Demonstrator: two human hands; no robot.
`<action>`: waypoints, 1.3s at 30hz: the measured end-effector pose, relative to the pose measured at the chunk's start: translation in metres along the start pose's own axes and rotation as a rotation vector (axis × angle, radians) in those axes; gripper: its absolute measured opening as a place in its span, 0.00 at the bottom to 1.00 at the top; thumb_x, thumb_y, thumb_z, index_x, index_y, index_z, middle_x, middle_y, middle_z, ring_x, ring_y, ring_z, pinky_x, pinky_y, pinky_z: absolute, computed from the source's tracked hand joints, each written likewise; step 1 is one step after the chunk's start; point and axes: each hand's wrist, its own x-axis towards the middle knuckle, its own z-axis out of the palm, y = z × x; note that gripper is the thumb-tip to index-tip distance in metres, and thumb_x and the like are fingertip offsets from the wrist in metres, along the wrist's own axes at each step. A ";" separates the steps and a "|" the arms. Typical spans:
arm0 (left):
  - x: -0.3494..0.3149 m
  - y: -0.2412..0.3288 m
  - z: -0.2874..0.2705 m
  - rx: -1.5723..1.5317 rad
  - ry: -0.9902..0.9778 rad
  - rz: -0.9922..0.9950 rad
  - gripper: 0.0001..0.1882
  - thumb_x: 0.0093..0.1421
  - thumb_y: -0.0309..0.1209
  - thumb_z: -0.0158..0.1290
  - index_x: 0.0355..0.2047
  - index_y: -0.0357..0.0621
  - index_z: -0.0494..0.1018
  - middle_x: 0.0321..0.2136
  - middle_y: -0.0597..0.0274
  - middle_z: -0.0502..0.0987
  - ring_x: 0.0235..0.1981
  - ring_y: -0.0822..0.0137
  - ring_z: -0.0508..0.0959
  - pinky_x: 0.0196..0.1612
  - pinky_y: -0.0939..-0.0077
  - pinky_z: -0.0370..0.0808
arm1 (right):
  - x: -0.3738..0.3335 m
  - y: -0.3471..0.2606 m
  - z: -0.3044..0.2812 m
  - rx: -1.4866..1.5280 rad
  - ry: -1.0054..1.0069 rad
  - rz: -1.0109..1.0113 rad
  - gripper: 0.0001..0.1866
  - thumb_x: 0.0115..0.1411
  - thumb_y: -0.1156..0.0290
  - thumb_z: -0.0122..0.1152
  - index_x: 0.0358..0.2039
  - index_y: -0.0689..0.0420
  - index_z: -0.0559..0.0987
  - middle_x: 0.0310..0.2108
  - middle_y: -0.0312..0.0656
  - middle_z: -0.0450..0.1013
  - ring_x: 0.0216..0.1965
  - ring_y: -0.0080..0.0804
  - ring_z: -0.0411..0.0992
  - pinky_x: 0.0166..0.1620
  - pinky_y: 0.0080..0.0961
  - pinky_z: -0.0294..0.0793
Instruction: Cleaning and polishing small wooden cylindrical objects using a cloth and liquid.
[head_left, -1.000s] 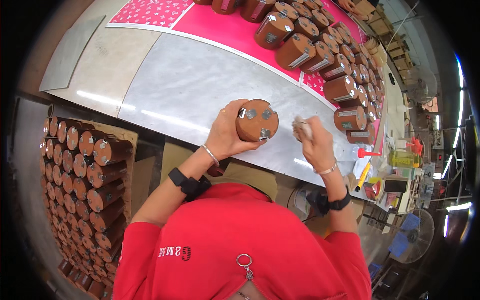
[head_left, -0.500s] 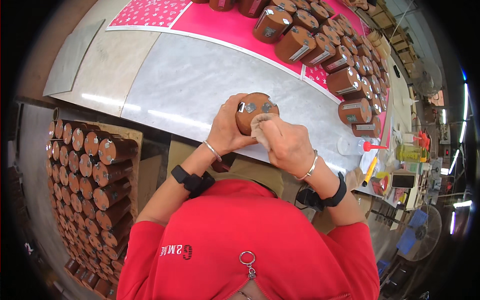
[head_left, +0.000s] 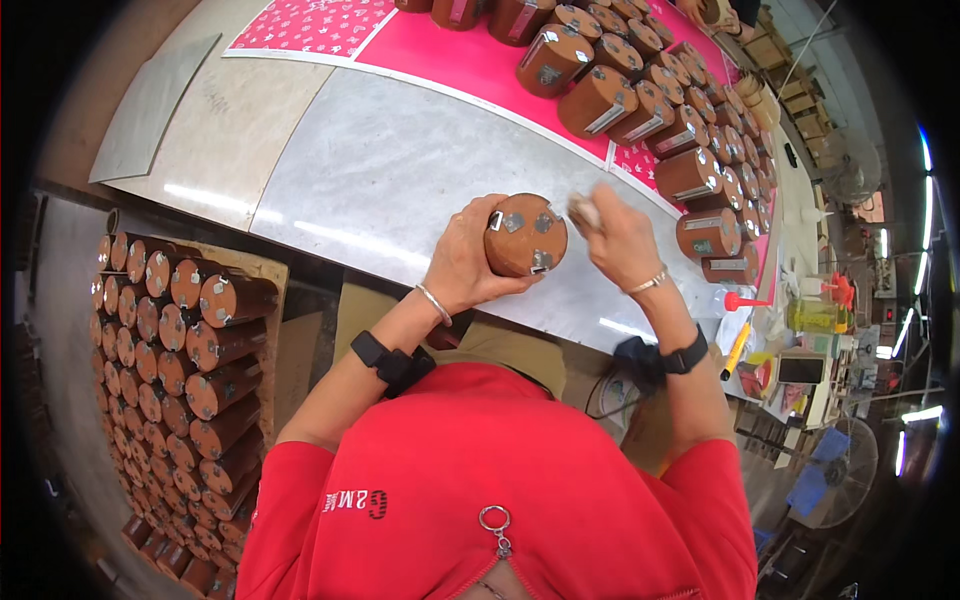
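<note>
My left hand (head_left: 466, 258) is wrapped round the side of a brown cylinder (head_left: 526, 238), whose round end faces up toward me. Several small grey and silvery patches sit on that end, near its rim. To the right of the cylinder and apart from it, my right hand (head_left: 622, 240) is closed on a pale, crumpled cloth (head_left: 585, 212), which is blurred by motion. Both hands are over the near edge of a grey sheet-topped table (head_left: 400, 140).
Many similar brown cylinders (head_left: 598, 100) stand on a pink sheet (head_left: 440, 55) at the far right. More are stacked on their sides (head_left: 232, 300) at the left. A red-tipped bottle (head_left: 735, 300), a yellow marker (head_left: 737, 350) and a fan (head_left: 840, 475) are at the right.
My right hand has lifted the cloth off the cylinder's end and moved up and to the right. The patch at the near rim now shows. My left hand keeps its hold.
</note>
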 end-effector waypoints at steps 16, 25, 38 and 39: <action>-0.003 -0.006 0.002 -0.065 0.016 -0.039 0.46 0.37 0.41 0.69 0.54 0.41 0.59 0.43 0.48 0.71 0.42 0.48 0.72 0.45 0.60 0.70 | -0.031 -0.074 -0.021 0.147 0.183 -0.287 0.10 0.46 0.77 0.59 0.32 0.58 0.73 0.26 0.40 0.69 0.20 0.36 0.70 0.20 0.29 0.68; -0.001 -0.001 0.004 -0.036 0.016 -0.060 0.47 0.35 0.42 0.71 0.54 0.39 0.59 0.42 0.49 0.72 0.42 0.50 0.73 0.45 0.61 0.71 | -0.058 0.035 -0.001 -0.085 0.106 0.003 0.05 0.56 0.73 0.55 0.34 0.54 0.74 0.25 0.41 0.70 0.23 0.34 0.72 0.23 0.30 0.70; -0.005 0.068 -0.060 0.174 0.041 0.092 0.37 0.45 0.28 0.63 0.55 0.38 0.60 0.49 0.52 0.67 0.52 0.56 0.68 0.53 0.67 0.65 | -0.112 0.018 -0.020 1.652 0.344 0.696 0.15 0.64 0.63 0.53 0.45 0.59 0.75 0.29 0.36 0.74 0.22 0.17 0.67 0.19 0.11 0.57; 0.001 0.083 -0.056 0.184 -0.062 0.176 0.36 0.45 0.29 0.64 0.54 0.38 0.62 0.48 0.51 0.68 0.51 0.56 0.69 0.51 0.67 0.66 | -0.112 0.015 -0.021 1.665 0.336 0.687 0.15 0.64 0.63 0.53 0.45 0.59 0.75 0.29 0.36 0.74 0.22 0.17 0.67 0.19 0.11 0.57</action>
